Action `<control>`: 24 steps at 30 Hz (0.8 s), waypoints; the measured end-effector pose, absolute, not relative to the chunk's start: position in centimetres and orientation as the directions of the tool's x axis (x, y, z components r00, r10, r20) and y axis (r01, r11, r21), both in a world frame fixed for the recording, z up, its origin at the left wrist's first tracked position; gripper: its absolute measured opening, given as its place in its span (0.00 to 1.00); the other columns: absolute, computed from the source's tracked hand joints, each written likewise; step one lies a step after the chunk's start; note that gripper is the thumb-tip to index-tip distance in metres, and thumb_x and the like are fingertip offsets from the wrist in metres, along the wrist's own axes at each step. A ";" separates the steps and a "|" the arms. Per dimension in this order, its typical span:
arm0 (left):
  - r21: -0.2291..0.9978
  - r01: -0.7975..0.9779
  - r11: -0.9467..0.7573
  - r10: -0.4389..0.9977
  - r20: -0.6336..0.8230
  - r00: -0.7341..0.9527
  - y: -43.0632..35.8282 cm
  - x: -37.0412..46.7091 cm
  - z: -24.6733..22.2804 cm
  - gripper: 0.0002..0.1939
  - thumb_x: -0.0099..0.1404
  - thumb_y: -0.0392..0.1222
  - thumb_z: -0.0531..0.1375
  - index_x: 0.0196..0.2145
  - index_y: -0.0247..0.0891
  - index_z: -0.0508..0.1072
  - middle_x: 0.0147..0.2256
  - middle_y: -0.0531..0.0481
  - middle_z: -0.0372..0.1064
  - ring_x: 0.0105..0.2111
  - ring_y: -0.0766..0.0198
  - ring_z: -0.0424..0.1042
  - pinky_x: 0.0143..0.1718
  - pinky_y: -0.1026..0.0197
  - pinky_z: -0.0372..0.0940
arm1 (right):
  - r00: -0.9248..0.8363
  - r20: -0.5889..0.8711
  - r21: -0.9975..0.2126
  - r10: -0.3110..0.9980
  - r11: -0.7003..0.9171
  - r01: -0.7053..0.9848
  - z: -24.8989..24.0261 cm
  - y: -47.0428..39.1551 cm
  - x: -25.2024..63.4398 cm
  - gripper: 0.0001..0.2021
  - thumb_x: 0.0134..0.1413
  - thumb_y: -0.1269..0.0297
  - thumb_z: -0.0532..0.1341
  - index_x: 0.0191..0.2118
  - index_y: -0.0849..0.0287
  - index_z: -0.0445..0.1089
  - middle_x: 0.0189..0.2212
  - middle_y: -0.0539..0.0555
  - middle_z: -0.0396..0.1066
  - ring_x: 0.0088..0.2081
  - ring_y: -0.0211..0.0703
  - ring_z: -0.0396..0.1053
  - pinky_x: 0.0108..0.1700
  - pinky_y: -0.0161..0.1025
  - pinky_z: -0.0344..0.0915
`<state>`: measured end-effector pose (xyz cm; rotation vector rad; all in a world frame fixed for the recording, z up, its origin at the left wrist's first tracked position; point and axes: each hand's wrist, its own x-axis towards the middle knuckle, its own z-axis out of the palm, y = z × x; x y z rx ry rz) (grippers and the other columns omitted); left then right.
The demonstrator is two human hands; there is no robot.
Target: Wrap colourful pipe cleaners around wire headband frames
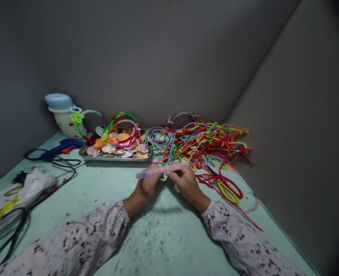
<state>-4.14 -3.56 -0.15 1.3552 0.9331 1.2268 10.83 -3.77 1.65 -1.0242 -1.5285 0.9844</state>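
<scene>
A: ok so what have we got in our hands here; looks like a fuzzy pink strip (172, 168) with a purple end (142, 175), held up just above the pale green tabletop (100, 180)?

B: yep; our left hand (149, 183) has its fingers curled in and pinches it a bit in from the purple end; our right hand (187, 182) pinches it further along, thumb pointing inward; there's a small green bit (164, 179) between the hands too, but we can't tell which hand has it, if either.

A: how do we reckon it handles?

B: super light, we'd guess; soft and grippy outside, probably springy wire inside, so not slippery or breakable; worst case we kink it or squash the fuzz.

A: so where do we grab it?

B: we'd go fingertips either side of the middle, light pinch; holding only one tip would probably let the rest wag about.

A: and around us?

B: the tangled fuzzy stems (206, 140) are beyond our right hand; the metal tray (117, 159) of shells (108, 148) is beyond our left, with the blue glue gun (56, 150) beside it.
</scene>
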 end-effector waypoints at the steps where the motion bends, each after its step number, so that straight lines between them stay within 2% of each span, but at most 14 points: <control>1: 0.983 -0.071 -0.172 0.969 0.182 0.166 -3.5 -4.2 -0.3 0.14 0.61 0.47 0.57 0.20 0.40 0.67 0.19 0.52 0.58 0.24 0.62 0.58 0.24 0.60 0.51 | -0.147 0.301 -0.940 0.942 0.319 0.123 1.6 -3.7 10.8 0.07 0.52 0.62 0.62 0.28 0.59 0.69 0.24 0.49 0.67 0.28 0.38 0.64 0.31 0.35 0.62; 8: 0.978 -0.026 -0.205 0.967 0.206 0.149 -3.6 -4.0 0.2 0.15 0.62 0.46 0.55 0.20 0.40 0.65 0.18 0.53 0.57 0.24 0.62 0.59 0.25 0.60 0.52 | -0.148 0.314 -0.931 0.938 0.335 0.149 1.5 -3.6 10.9 0.07 0.53 0.63 0.61 0.27 0.59 0.68 0.23 0.48 0.65 0.26 0.37 0.62 0.30 0.34 0.60; 13: 0.972 -0.005 -0.236 0.955 0.233 0.186 -3.6 -3.9 0.5 0.17 0.63 0.48 0.55 0.19 0.39 0.63 0.19 0.53 0.56 0.23 0.65 0.55 0.26 0.60 0.51 | -0.107 0.289 -0.936 0.951 0.304 0.178 2.1 -3.9 10.9 0.05 0.48 0.66 0.60 0.24 0.59 0.66 0.20 0.46 0.63 0.24 0.36 0.60 0.28 0.34 0.58; 18: 0.979 -0.019 -0.203 0.958 0.203 0.202 -3.6 -3.7 0.0 0.20 0.64 0.52 0.54 0.20 0.39 0.62 0.20 0.54 0.56 0.23 0.66 0.54 0.25 0.61 0.49 | -0.105 0.230 -0.961 0.968 0.243 0.136 2.5 -4.2 10.9 0.07 0.49 0.63 0.61 0.24 0.58 0.66 0.19 0.46 0.62 0.23 0.37 0.59 0.25 0.34 0.57; 24: 0.974 -0.043 -0.224 0.949 0.227 0.218 -3.7 -3.8 0.0 0.19 0.65 0.52 0.54 0.21 0.38 0.63 0.21 0.54 0.57 0.23 0.66 0.55 0.25 0.62 0.50 | -0.118 0.213 -0.958 0.970 0.230 0.168 2.6 -4.1 10.9 0.09 0.51 0.61 0.61 0.24 0.56 0.65 0.19 0.47 0.62 0.23 0.37 0.60 0.24 0.34 0.58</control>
